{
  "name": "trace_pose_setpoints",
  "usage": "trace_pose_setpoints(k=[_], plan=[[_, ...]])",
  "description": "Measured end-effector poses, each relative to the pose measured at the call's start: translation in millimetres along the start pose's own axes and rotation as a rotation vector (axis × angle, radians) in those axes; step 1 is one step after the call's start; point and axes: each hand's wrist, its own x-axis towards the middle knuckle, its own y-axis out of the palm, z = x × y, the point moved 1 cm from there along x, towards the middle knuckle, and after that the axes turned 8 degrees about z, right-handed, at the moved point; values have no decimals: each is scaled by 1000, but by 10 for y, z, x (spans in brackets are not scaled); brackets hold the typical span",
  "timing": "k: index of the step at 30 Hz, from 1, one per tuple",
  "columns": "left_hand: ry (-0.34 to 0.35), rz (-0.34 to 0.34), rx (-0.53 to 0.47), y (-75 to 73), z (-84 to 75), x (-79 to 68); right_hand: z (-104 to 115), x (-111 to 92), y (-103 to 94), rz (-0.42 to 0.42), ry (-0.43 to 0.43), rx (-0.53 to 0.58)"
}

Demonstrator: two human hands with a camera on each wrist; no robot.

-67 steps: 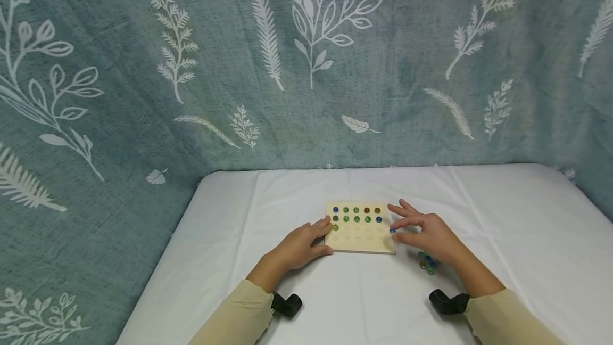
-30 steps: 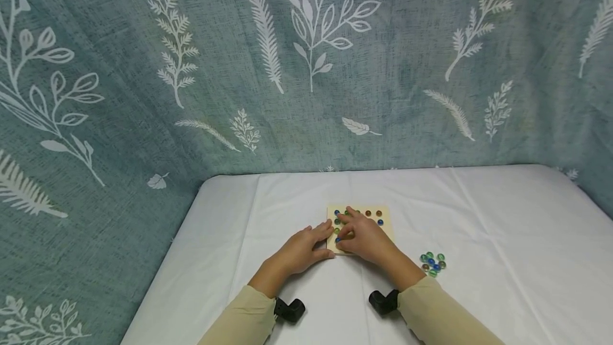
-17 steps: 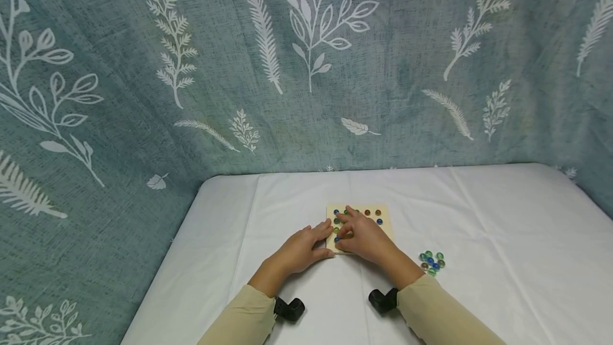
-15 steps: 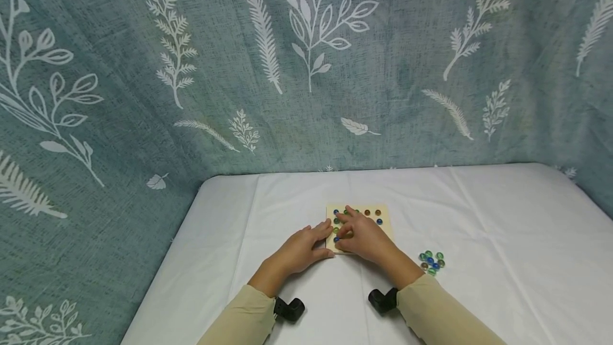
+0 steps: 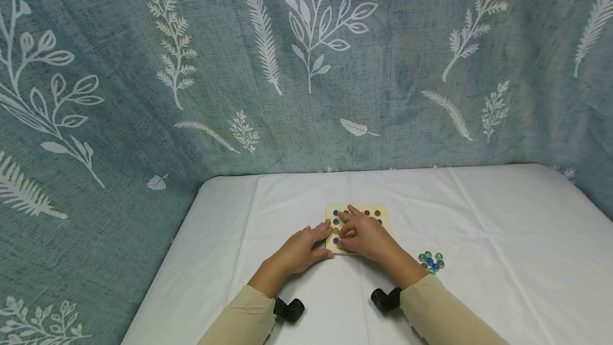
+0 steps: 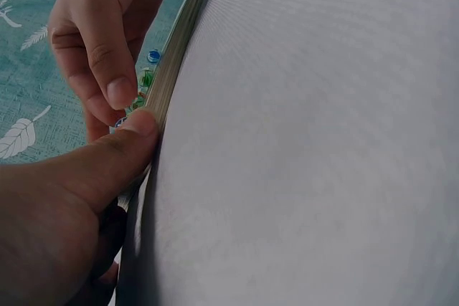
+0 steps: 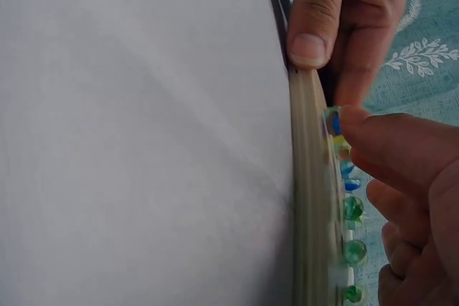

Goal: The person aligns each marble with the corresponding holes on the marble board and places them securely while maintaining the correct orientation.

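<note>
A pale wooden board [image 5: 383, 244] with rows of shallow hollows lies on the table, several glass marbles seated in it. My left hand [image 5: 300, 250] holds its left edge, the thumb at the near corner and the fingers along the side. Over the board hovers my right hand [image 5: 365, 236], thumb and forefinger bent close beside a blue marble [image 5: 336, 240] in the near-left hollow. In the right wrist view the right thumb tip nearly touches this blue marble [image 7: 335, 122]. Part of the board and some marbles are hidden beneath the right hand.
A loose cluster of green, blue and brown marbles [image 5: 429, 262] lies right of the board, close to the right forearm. White cloth [image 5: 268, 206] covers the table. Behind it hangs a blue-green curtain [image 5: 407, 121] with white leaf prints.
My right hand carried the blue marble from the board's right side to its near-left hollow. Lately the fingers have shifted slightly right, while the marble stays. My left hand keeps its place.
</note>
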Motion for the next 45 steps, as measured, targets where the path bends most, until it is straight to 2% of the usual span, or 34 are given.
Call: trace_pose_setpoints(k=[7,13,24,36,39,45], plan=[[-19,5,-4,11,-6,2,-68,-78,-120,-26,14,10],[-34,3,-11,16,-21,4,-175,-175,-272,-40,-2,81],[-28,-15,-1,33,-11,6,-548,-511,-576,-20,-29,214],[-34,-21,-10,20,-10,3,-1030,-972,-888,-36,110,215],[-38,-21,-10,23,-11,3,-1139,-1066,-919,-35,122,208],[-47,-18,-20,32,-16,3,-1304,-1209,-939,-9,117,261]])
